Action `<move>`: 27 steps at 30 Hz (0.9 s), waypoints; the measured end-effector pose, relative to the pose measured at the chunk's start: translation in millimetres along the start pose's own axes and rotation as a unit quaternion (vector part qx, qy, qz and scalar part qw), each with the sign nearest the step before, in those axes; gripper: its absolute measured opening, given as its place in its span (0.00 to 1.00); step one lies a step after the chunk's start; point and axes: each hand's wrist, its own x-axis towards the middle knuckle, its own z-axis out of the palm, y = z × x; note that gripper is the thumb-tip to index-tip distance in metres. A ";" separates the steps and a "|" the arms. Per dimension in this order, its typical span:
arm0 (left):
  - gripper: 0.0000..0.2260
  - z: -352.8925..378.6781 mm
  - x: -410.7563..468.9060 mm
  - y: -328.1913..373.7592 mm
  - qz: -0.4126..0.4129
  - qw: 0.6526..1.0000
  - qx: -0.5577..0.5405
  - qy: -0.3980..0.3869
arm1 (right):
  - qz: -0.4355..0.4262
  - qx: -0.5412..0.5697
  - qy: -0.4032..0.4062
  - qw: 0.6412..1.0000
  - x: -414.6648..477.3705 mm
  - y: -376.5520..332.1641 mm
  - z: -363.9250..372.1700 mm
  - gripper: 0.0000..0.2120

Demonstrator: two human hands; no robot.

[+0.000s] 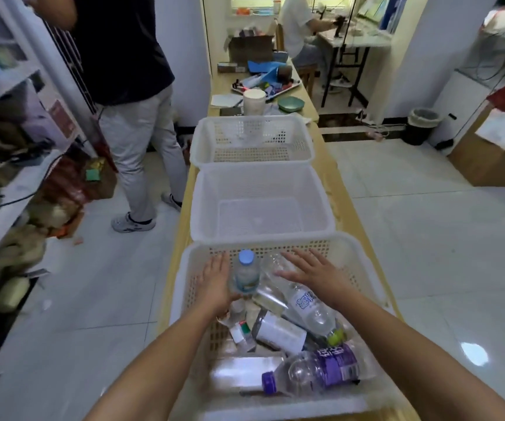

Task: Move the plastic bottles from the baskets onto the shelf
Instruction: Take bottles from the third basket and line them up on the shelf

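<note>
Three white baskets stand in a row along the long worktop (342, 208). The nearest basket (357, 268), at the near end, holds the plastic bottles (278, 332). An upright blue-capped bottle (246, 273) stands near the basket's far wall, between the hands. The left hand (215, 282) lies against its side with fingers straight. The right hand (309, 273) is spread loose just beside it, grasping nothing.

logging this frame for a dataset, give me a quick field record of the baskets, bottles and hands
setting: three white baskets in a row on a table
near basket: several plastic bottles
middle basket: no bottles seen
far basket: contents unclear
left hand: fingers straight, against blue-cap bottle
right hand: open, over clear bottle
nearest bottle: purple-cap bottle, lying down
shelf: at left
</note>
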 end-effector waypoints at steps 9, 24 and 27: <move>0.37 8.7 31.2 10.0 -0.052 0.997 -0.050 0.013 | -0.060 -0.042 0.022 0.997 17.0 12.1 8.2 0.50; 0.34 -17.0 19.3 6.3 -0.048 0.883 -0.466 -0.033 | -0.201 -0.193 0.017 0.960 23.6 15.0 -10.6 0.45; 0.27 -31.9 7.3 4.1 -0.048 0.845 -0.532 -0.039 | -0.255 -0.267 0.013 0.929 27.0 6.9 -17.2 0.38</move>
